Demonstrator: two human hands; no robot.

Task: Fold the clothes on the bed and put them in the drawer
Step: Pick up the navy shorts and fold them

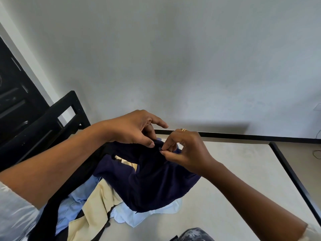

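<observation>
Head view has both hands up over the bed (234, 171): the left hand (132, 127) pinches the top edge of a navy garment (152, 178) between thumb and curled fingers, index finger sticking out free. Right beside it, almost touching, the right hand (185, 150) nips the same edge with thumb and fingertips. Below both hands the navy cloth sags onto a heap of pale blue, beige and white clothes (97, 202).
</observation>
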